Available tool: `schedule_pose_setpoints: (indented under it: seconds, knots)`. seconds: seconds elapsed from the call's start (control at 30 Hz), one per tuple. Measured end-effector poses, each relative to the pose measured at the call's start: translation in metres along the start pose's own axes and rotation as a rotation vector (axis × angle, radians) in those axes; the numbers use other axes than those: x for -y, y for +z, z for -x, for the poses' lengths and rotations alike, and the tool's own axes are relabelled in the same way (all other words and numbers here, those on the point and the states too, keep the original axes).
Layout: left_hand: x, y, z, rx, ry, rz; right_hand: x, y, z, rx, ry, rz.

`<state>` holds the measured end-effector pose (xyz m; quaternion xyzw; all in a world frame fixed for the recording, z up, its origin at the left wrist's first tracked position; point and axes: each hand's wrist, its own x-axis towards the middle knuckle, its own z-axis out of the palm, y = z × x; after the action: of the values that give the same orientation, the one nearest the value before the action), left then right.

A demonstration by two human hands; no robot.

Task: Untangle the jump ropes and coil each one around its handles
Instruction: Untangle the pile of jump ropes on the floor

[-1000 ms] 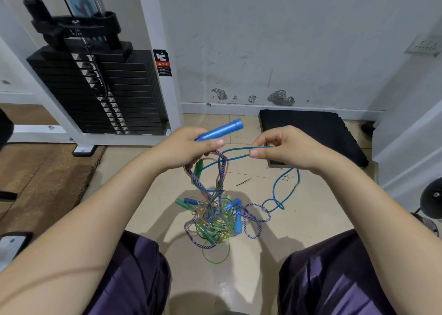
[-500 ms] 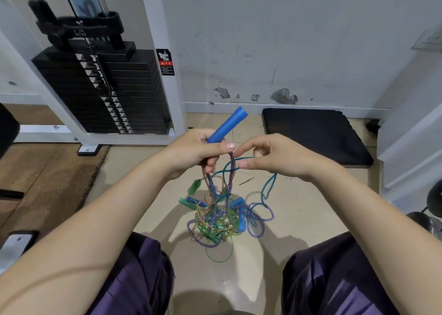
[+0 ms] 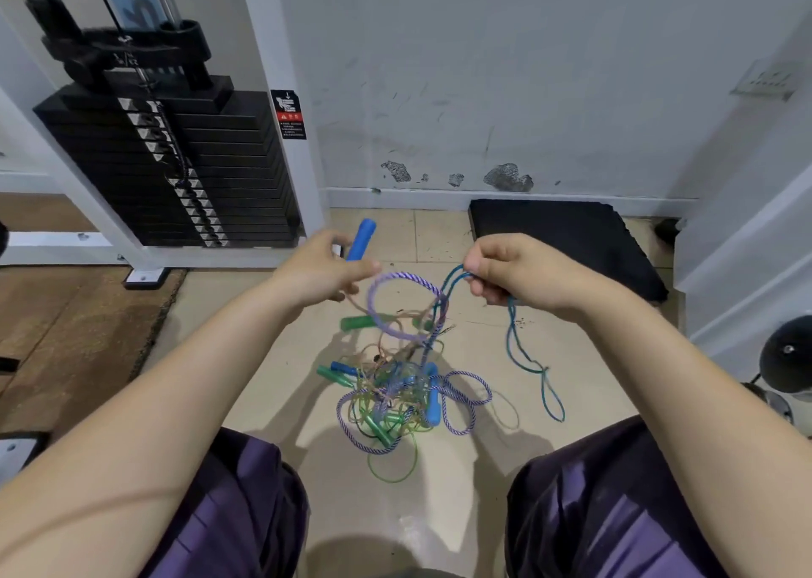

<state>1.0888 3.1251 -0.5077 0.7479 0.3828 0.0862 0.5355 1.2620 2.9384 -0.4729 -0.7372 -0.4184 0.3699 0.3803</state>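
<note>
A knot of jump ropes (image 3: 397,395) lies on the tiled floor between my knees, with green, blue, tan and purple-white cords mixed together. My left hand (image 3: 323,270) grips a blue handle (image 3: 361,239) that points up and away. My right hand (image 3: 512,274) pinches a teal-blue rope (image 3: 516,344); one part runs left into the knot, the other hangs down in loops to the floor on the right. A purple-white braided loop (image 3: 402,305) stands up between my hands. A green handle (image 3: 358,323) and more blue handles (image 3: 433,397) lie in the pile.
A black weight stack (image 3: 175,173) in a white frame stands at the back left. A black foam mat (image 3: 567,239) lies against the wall behind my right hand. Brown matting (image 3: 74,331) covers the floor on the left. A black round object (image 3: 786,358) sits at the right edge.
My hands have moved apart. The right hand drew the teal-blue rope to the right, and its free loops now hang on the right. The blue handle tilted more upright. The purple loop rose.
</note>
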Motion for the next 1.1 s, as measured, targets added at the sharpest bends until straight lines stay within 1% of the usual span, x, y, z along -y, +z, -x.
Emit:
schedule_pose_setpoints:
  seconds: [0.03,0.07,0.1,0.13,0.2,0.23,0.27,0.37,0.4,0.43,0.5,0.53,0.6,0.67,0.73,0.8,0.87,0.97,1.03,1.1]
  knots:
    - [0.000,0.004,0.003,0.005,0.049,-0.136,0.001,0.005,0.000,0.040,-0.022,-0.057]
    - [-0.002,0.007,0.006,0.027,0.135,-0.226,0.002,0.011,-0.001,0.067,-0.048,-0.109]
    - [-0.006,0.011,0.010,0.089,0.225,-0.253,0.003,0.016,-0.002,0.085,-0.070,-0.167]
    - [-0.008,0.016,0.012,0.189,0.286,-0.220,0.003,0.020,-0.004,0.100,-0.079,-0.232]
    - [-0.006,0.025,0.014,0.406,0.326,-0.153,0.006,0.025,-0.005,0.139,-0.107,-0.338]
    - [-0.004,0.030,0.015,0.467,0.335,-0.169,0.007,0.027,-0.005,0.154,-0.129,-0.374]
    - [-0.002,0.034,0.016,0.494,0.347,-0.193,0.008,0.027,-0.005,0.160,-0.153,-0.417]
    - [-0.002,0.035,0.014,0.459,0.317,-0.225,0.012,0.020,-0.004,0.108,-0.182,-0.550]
    - [-0.003,0.031,0.012,0.440,0.300,-0.221,0.012,0.015,-0.003,0.073,-0.172,-0.538]
    - [-0.004,0.027,0.010,0.425,0.281,-0.222,0.011,0.009,-0.003,0.025,-0.155,-0.465]
    - [-0.005,0.017,0.008,0.411,0.227,-0.227,0.007,-0.001,-0.002,-0.063,-0.106,-0.197]
    - [-0.006,0.015,0.009,0.417,0.205,-0.218,0.005,-0.004,-0.001,-0.071,-0.076,-0.087]
    - [-0.009,0.017,0.014,0.416,0.203,-0.217,0.003,-0.002,0.002,0.003,-0.029,-0.018]
    - [-0.014,0.022,0.019,0.386,0.237,-0.240,0.003,0.009,0.004,0.102,-0.038,-0.061]
    - [-0.019,0.026,0.024,0.375,0.281,-0.275,0.003,0.019,0.002,0.146,-0.068,-0.090]
    - [-0.023,0.026,0.028,0.388,0.284,-0.276,0.005,0.024,-0.001,0.145,-0.081,-0.050]
    - [-0.025,0.022,0.030,0.394,0.249,-0.188,0.007,0.023,-0.001,0.118,-0.067,0.071]
    - [-0.028,0.012,0.028,0.329,0.260,-0.174,0.010,0.016,0.000,0.090,-0.057,0.232]
    - [-0.029,0.005,0.028,0.317,0.260,-0.153,0.009,0.013,0.000,0.063,-0.062,0.231]
    - [-0.028,-0.003,0.028,0.294,0.257,-0.081,0.004,0.012,-0.001,0.028,-0.055,0.235]
